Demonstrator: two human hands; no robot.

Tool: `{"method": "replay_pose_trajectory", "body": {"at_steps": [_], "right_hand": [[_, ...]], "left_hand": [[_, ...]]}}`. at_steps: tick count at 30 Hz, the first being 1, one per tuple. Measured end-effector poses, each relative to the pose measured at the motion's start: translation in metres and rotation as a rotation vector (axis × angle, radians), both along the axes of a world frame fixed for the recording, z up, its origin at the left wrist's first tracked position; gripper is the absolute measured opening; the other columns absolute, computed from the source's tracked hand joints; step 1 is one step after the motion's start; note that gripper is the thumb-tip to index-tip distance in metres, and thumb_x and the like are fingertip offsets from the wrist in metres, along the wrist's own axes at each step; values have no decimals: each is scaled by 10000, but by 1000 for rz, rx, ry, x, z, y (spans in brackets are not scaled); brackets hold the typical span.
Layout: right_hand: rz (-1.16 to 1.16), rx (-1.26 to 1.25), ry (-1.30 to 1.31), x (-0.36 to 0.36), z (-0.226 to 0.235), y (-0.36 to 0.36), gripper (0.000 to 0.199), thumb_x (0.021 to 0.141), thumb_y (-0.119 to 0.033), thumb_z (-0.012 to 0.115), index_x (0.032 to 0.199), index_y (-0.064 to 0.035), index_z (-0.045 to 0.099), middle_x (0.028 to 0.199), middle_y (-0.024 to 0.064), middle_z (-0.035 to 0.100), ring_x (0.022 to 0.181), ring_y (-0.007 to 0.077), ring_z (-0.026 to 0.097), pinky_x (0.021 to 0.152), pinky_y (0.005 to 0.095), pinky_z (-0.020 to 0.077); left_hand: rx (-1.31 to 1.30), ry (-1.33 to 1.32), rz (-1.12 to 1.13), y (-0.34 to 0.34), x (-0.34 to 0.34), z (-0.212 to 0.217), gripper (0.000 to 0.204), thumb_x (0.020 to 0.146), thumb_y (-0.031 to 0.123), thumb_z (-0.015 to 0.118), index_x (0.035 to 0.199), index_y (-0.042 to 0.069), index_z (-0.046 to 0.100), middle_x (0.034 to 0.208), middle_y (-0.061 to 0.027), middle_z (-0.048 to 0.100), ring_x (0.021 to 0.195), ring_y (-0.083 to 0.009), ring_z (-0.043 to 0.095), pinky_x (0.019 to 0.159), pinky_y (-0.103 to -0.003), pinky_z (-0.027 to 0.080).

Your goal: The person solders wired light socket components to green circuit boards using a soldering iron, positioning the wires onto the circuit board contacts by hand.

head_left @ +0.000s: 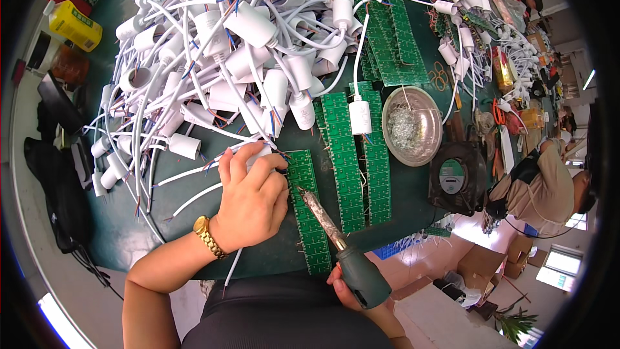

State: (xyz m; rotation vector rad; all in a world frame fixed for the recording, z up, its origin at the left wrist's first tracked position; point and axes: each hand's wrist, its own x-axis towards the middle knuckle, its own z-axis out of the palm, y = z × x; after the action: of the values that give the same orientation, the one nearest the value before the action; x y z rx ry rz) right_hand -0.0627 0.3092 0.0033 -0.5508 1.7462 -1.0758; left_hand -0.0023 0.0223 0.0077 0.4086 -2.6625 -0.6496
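My right hand (pixel 347 292) is closed round the dark green handle of a soldering iron (pixel 365 278). Its metal barrel slants up and left, and the tip rests at or just above a narrow green circuit board (pixel 311 232) in front of me. At the board's upper left edge, my left hand (pixel 253 197) has its fingers curled over a white lamp socket (pixel 262 150), mostly hidden beneath them. A white cable (pixel 234 268) comes out below that wrist. Whether the tip touches a wire cannot be made out.
A big heap of white lamp sockets with cables (pixel 226 45) covers the far left. Right of my board lie more circuit boards (pixel 345 168), a metal bowl (pixel 392 100) with tangled solder-like bits, and a black fan (pixel 457 178). Another person (pixel 539 187) sits at the right.
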Motion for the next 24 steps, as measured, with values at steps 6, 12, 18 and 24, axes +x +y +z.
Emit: {"method": "replay_pose_trajectory", "body": {"at_steps": [6,12,18,24], "right_hand": [[120,-25,422,-4,19,-22,88,813,-87,614,876,-42,572,765,59,621,721,146,636,662,285,512],[129,14,359,-5,14,-16,74,801,-104,624,842,-50,595,751,66,639,706,158,636,648,291,509],[94,-56,162,-11,22,-21,96,822,-122,621,862,-38,595,767,87,629,704,176,627,652,305,512],[-313,-356,-109,0,26,-25,211,794,-49,633,985,8,563,818,111,613,679,204,608,645,332,535]], "left_hand": [[-5,0,6,0,-1,-1,185,648,22,663,788,82,558,1102,-65,553,1155,-392,427,926,-611,289],[3,8,11,1,-1,-1,191,644,17,663,792,81,560,1090,-64,553,1147,-388,431,917,-593,294],[3,11,15,0,-2,-3,195,650,21,664,803,80,559,1062,-59,549,1139,-385,434,913,-579,293],[12,26,3,-1,-1,-4,159,680,42,663,806,73,570,1042,-48,532,1143,-374,435,922,-597,283]]}}
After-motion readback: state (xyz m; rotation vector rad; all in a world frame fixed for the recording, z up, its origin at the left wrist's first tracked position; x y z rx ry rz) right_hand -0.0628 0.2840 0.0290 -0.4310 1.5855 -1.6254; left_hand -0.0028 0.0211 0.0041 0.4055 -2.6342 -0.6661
